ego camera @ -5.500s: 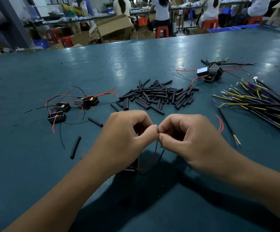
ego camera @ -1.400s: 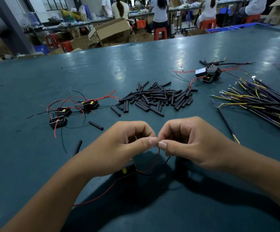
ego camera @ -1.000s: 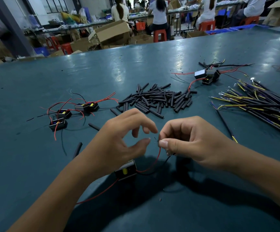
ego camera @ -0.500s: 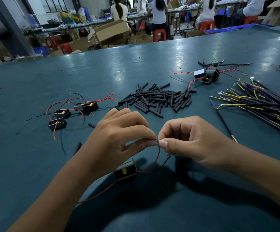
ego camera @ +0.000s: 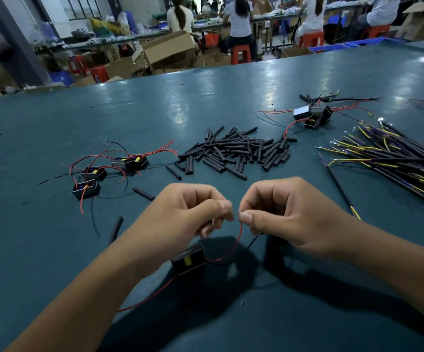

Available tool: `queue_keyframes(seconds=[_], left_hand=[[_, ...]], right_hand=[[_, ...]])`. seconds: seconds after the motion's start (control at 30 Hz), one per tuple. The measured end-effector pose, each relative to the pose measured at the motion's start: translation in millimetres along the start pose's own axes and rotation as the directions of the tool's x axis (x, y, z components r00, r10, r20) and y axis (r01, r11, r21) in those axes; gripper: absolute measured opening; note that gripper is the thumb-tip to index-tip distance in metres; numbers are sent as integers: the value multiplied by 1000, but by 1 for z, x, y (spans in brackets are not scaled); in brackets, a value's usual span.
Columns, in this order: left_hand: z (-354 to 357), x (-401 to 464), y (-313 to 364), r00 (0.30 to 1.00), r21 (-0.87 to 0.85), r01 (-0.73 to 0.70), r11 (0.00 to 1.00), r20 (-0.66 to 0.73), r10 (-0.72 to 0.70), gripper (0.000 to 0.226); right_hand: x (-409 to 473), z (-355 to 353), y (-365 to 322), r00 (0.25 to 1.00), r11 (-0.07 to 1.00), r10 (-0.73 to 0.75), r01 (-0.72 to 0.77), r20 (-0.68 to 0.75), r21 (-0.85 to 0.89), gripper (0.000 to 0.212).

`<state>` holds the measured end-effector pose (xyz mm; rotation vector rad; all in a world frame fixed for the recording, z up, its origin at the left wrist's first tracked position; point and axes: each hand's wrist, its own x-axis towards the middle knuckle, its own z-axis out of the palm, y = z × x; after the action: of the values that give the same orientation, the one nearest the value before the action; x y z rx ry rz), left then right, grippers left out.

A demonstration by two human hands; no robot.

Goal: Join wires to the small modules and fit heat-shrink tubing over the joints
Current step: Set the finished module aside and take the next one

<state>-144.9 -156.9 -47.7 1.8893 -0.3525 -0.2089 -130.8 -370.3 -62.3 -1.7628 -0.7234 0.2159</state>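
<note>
A small black module [ego camera: 189, 261] with a yellow part lies on the teal table just below my hands. Its red wire [ego camera: 238, 237] rises to my fingertips. My right hand [ego camera: 284, 212] pinches the bare wire end between thumb and forefinger. My left hand [ego camera: 185, 217] has its fingers curled and its thumb and forefinger pinch the same joint from the left. A black wire [ego camera: 252, 242] trails down from under my right hand. A second red lead [ego camera: 150, 297] runs from the module toward my left forearm.
A heap of black heat-shrink tubes [ego camera: 233, 152] lies ahead, with loose tubes [ego camera: 115, 228] nearer left. Wired modules [ego camera: 89, 185] sit at left, other modules [ego camera: 312, 115] at back right. A bundle of yellow-and-purple wires [ego camera: 393, 161] lies at right. People work at benches behind.
My left hand let go and spread open a second ago, then closed back on the wire joint. My right hand kept its pinch and barely moved.
</note>
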Motion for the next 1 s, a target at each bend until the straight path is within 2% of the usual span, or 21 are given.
queue_keyframes(seconds=[0.03,0.07,0.1,0.17,0.33,0.5,0.6,0.67,0.7,0.8,0.87,0.9,0.93,0.97,1.0], left_hand=[[-5,0,-1,992,153,-119,981,-29,125,12],[-9,0,-1,964,319,-241,917,-30,264,7],[-12,0,0,918,472,-352,808,4,397,10],[-13,1,0,828,609,-492,622,105,551,16],[-12,4,-1,736,665,-576,476,167,656,13],[-14,6,-2,690,711,-591,381,201,695,17],[-14,6,1,686,734,-585,345,221,694,19],[-12,4,2,706,734,-569,371,205,678,18],[-10,3,2,728,717,-559,417,183,661,17],[-3,-1,1,855,561,-469,682,93,511,14],[4,-2,1,966,337,-247,909,9,259,16],[7,-2,1,994,173,-100,980,-16,104,16],[8,-1,2,999,30,50,998,-13,-50,15],[9,-1,3,990,-57,143,988,10,-142,15],[9,-2,3,988,-75,157,985,22,-156,15]], right_hand=[[0,-2,0,1000,1000,6,-6,-1,14,13],[1,-3,0,1000,1000,12,-12,1,28,14],[1,-3,0,1000,999,16,-17,8,42,14],[1,-3,0,999,998,21,-23,24,60,11],[2,-2,-2,999,997,25,-27,38,67,8],[2,-1,-2,999,997,33,-35,40,63,11],[2,-2,-2,999,997,35,-37,42,63,10],[2,-2,-2,999,998,32,-35,38,55,9],[1,-1,-1,999,999,28,-29,34,43,9],[0,0,-1,1000,1000,4,-4,19,-9,9],[0,1,-1,1000,999,-12,13,21,-48,9],[0,3,-1,1000,997,-18,20,21,-74,8],[-1,4,0,1000,995,-23,25,19,-98,8],[-1,5,0,999,994,-27,28,19,-110,8],[-1,5,0,999,994,-27,29,20,-103,8]])
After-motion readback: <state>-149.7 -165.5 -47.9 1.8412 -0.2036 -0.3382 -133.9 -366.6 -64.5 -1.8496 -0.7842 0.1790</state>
